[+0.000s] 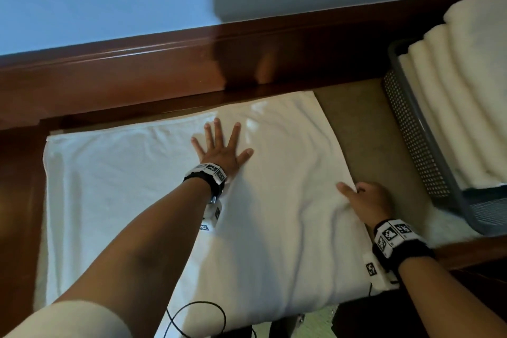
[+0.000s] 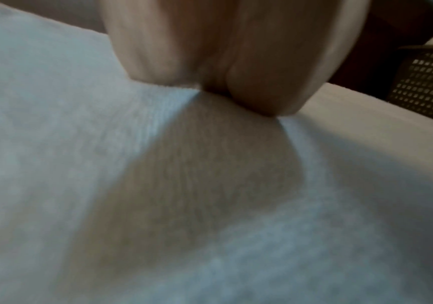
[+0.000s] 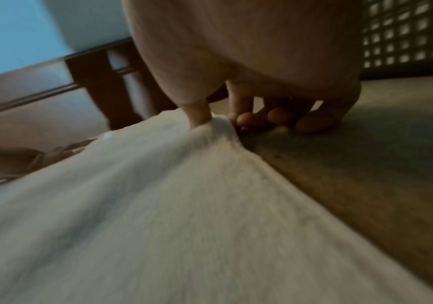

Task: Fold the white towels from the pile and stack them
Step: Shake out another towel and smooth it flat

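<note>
left hand flat, fingers spread, pins the towel; right hand pinches its right edge. keep the pin firm and align edges when folding.

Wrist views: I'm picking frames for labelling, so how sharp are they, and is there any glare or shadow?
Left wrist: blurred, the left hand casting a dark shadow on the towel. Right wrist: soft, streaky blur, yet the right hand pinching the towel edge is readable. Head: sharper, bright glare patches on the towel near the left hand.
</note>
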The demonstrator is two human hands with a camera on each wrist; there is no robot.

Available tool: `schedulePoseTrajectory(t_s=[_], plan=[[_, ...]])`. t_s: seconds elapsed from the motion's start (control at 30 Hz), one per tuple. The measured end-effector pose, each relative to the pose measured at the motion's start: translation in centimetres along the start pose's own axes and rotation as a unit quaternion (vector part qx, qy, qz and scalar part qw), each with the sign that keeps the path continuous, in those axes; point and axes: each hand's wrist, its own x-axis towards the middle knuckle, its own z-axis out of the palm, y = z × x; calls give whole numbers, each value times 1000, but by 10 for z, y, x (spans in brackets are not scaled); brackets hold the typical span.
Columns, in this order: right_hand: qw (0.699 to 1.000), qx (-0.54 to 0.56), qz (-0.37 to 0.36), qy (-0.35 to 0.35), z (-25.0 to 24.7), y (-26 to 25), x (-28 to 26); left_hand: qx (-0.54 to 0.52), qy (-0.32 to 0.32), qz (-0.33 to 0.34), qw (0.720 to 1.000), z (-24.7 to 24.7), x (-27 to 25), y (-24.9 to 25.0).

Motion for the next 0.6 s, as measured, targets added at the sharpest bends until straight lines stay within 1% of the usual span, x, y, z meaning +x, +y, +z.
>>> schedulePoseTrajectory(t_s=[0.03, 0.07, 0.1, 0.17, 0.2, 0.23, 0.27, 0.33, 0.37, 0.4, 0.5, 0.53, 0.57, 0.6], plan=[[1000, -1, 4, 14, -2, 5, -2, 0, 4, -5, 1000, 1, -1, 1], [1000, 3, 15, 10, -4, 9, -6, -2, 12, -13, 1000, 3, -4, 3], [1000, 2, 22, -6, -6, 12, -11, -4, 23, -22, 999, 6, -10, 7], [997, -21, 26, -66, -6, 24, -23, -16, 40, -35, 998, 21, -33, 26], [994, -52, 23, -89, -5, 33, -29, -20, 45, -29, 998, 33, -50, 40], [992, -81, 20, -96, -6, 42, -35, -21, 46, -15, 999, 49, -71, 55], [992, -94, 23, -81, -7, 51, -40, -19, 43, 3, 999, 68, -95, 70], [997, -61, 35, -40, -14, 64, -51, -23, 42, 30, 998, 106, -142, 95], [998, -42, 28, -24, -16, 69, -55, -25, 46, 36, 998, 126, -162, 102], [999, -29, 22, -27, -16, 74, -59, -26, 55, 37, 997, 143, -177, 106], [993, -42, 13, -108, -12, 91, -69, -12, 99, 34, 994, 173, -202, 105], [992, -57, 14, -110, -13, 97, -72, 1, 108, 36, 994, 177, -204, 103], [993, -71, 16, -89, -14, 102, -75, 11, 113, 38, 993, 179, -205, 101], [996, -76, 18, -53, -16, 108, -76, 14, 118, 39, 992, 179, -205, 102]])
